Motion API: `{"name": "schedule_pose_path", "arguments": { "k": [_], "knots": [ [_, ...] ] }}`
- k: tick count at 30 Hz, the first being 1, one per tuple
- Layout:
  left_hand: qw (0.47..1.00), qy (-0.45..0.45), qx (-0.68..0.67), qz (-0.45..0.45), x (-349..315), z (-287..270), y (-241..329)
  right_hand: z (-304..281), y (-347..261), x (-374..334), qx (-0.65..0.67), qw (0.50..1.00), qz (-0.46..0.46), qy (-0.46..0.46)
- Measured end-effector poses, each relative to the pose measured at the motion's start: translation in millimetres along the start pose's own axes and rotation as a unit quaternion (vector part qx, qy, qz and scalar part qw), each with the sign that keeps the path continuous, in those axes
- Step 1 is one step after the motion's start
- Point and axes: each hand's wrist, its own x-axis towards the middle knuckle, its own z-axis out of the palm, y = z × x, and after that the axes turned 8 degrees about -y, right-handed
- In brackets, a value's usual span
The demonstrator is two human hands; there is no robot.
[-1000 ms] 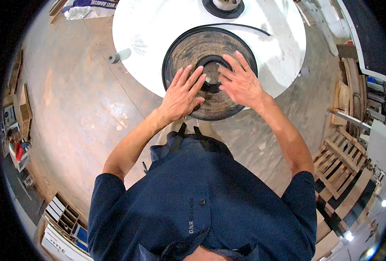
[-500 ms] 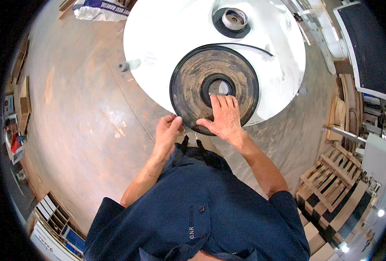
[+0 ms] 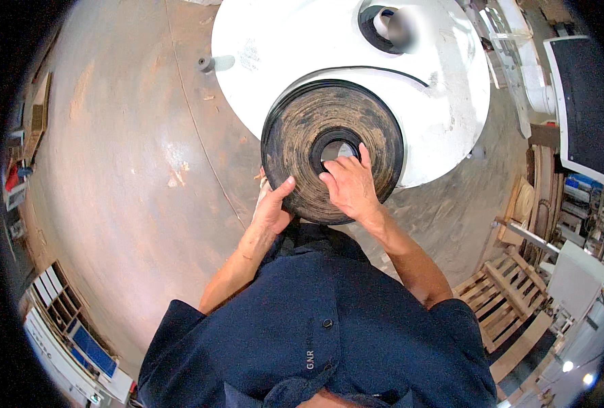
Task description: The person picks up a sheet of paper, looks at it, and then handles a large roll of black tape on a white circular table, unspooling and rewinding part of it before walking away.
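A large flat roll of dark, dusty band (image 3: 332,146) with a round hole in its middle hangs over the near edge of a round white table (image 3: 281,61). My left hand (image 3: 273,204) grips the roll's near left rim, thumb on top and fingers underneath. My right hand (image 3: 348,182) lies on top of the roll, its fingers curled over the edge of the centre hole. A loose dark strip (image 3: 383,70) runs from the roll in an arc across the white top.
A second, smaller dark ring with a hub (image 3: 387,27) sits at the table's far side. Bare concrete floor (image 3: 125,156) spreads to the left. Wooden pallets (image 3: 496,299) lie at the right, shelving (image 3: 64,319) at the lower left, machinery (image 3: 581,115) at the far right.
Both hands were flat on top of the roll. The left hand dropped to the near rim and now grips it; the right hand hooked into the centre hole. The roll now overhangs the table edge.
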Motion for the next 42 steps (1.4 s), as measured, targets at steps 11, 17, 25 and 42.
{"name": "schedule_pose_path", "arguments": {
  "k": [11, 17, 25, 42],
  "knots": [
    [0.973, -0.099, -0.175, 0.113, 14.4, -24.3, -44.8, 2.0, 15.3, -2.6, 0.041, 0.997, -0.066, -0.010],
    [0.985, -0.050, -0.143, 0.088, -39.8, 20.0, -30.6, 2.5, 7.1, -21.0, 0.122, 0.991, -0.049, -0.001],
    [0.994, -0.057, 0.037, 0.090, -61.5, 56.9, -1.6, -4.8, -9.9, -33.8, 0.193, 0.980, -0.005, 0.040],
    [0.976, -0.103, 0.182, -0.062, -102.8, 264.3, -72.1, -122.9, -2.1, -198.1, 0.377, 0.924, 0.046, 0.048]
  ]
}}
